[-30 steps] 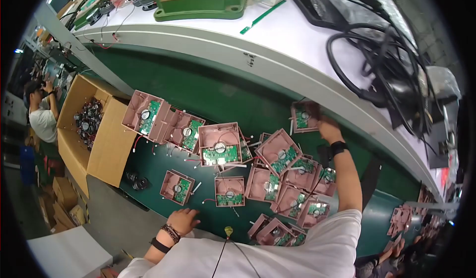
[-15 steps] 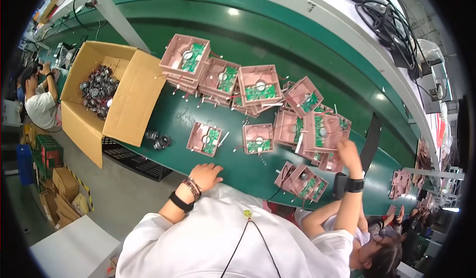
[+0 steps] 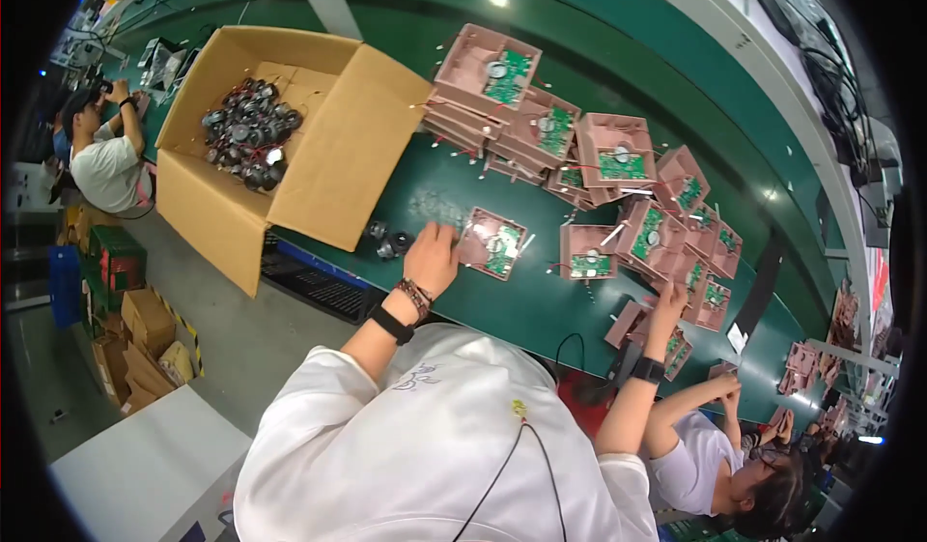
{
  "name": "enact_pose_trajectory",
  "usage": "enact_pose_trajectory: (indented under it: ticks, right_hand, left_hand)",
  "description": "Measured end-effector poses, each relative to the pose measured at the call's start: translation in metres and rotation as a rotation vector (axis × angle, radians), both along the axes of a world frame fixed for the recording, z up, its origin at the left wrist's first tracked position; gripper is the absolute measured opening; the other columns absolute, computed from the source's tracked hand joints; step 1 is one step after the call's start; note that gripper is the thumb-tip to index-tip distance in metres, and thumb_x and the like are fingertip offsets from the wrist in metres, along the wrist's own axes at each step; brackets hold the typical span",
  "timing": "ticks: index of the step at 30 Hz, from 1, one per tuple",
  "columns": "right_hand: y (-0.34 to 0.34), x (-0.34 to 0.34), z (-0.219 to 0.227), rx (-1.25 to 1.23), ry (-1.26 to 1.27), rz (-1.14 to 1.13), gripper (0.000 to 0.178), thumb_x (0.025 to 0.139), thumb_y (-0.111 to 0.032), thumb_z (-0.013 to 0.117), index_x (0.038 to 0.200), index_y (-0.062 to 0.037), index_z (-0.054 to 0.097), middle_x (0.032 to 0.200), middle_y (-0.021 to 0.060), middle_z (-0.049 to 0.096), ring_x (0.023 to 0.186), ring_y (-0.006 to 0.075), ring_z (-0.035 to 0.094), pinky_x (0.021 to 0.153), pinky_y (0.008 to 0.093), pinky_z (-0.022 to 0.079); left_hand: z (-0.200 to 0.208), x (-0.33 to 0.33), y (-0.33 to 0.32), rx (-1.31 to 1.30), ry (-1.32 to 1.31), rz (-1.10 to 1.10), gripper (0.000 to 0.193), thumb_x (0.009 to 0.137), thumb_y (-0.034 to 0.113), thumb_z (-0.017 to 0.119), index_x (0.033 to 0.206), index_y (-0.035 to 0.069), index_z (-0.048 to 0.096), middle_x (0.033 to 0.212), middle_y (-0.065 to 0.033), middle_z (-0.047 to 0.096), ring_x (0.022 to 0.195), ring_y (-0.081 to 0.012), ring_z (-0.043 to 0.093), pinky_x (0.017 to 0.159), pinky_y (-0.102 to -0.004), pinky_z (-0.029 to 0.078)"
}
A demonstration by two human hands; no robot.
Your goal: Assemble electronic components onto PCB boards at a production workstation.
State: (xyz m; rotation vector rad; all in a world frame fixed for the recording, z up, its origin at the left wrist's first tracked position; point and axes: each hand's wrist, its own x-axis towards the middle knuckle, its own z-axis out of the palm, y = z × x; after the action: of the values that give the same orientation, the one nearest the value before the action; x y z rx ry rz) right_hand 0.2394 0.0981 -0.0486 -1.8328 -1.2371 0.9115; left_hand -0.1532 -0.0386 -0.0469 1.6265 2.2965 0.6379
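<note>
My left hand [image 3: 432, 257] is over the green table, fingers stretched forward and holding nothing that I can see. It is between a pink plastic housing [image 3: 473, 244] with a green circuit board [image 3: 502, 252] and a few small black speakers [image 3: 388, 241]. My right hand [image 3: 668, 302] has its fingers bent round the near corner of a pink housing [image 3: 632, 221] on a loose stack; the fingertips are partly hidden. Another pink housing [image 3: 576, 264] sits singly between the hands. Below my right wrist, more housings [image 3: 628, 322] lie tilted, partly covered by the forearm.
A large open cardboard box [image 3: 372, 146] full of black speakers [image 3: 249, 131] stands at the left. Stacked pink housings [image 3: 483, 64] run along the far side. A black strip [image 3: 758, 286] crosses the table at right. A co-worker [image 3: 700, 455] sits close on the right, another [image 3: 106, 165] far left.
The view has shifted left, so the table's things appear further right. My left hand has reached forward to beside the single housing. The top housing by my right hand appears further left on its stack.
</note>
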Motion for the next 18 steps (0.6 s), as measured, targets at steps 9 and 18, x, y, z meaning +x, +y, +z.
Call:
enact_pose_trajectory:
  ticks: [9, 18]
  right_hand:
    - [-0.114, -0.108, -0.058, -0.123, 0.101, 0.242, 0.029, 0.088, -0.02, 0.053, 0.108, -0.0009, 0.044, 0.084, 0.0061, 0.052, 0.059, 0.0126, 0.052, 0.052, 0.0235, 0.045]
    - [-0.039, -0.125, -0.016, 0.254, -0.27, -0.157, 0.049, 0.085, -0.017, 0.057, 0.122, 0.0009, 0.032, 0.112, 0.0196, 0.04, 0.093, 0.0263, 0.053, 0.075, 0.0357, 0.044]
  left_hand:
    - [-0.022, -0.068, -0.025, -0.138, 0.429, -0.15, 0.038, 0.062, 0.018, 0.073, 0.09, 0.005, 0.051, 0.089, -0.0096, 0.052, 0.095, -0.0269, 0.048, 0.075, -0.0374, 0.043]
    - [0.0, -0.075, -0.01, -0.249, -0.066, 0.046, 0.034, 0.078, 0.028, 0.062, 0.094, 0.002, 0.048, 0.079, -0.018, 0.059, 0.076, -0.0375, 0.056, 0.065, -0.0438, 0.046]
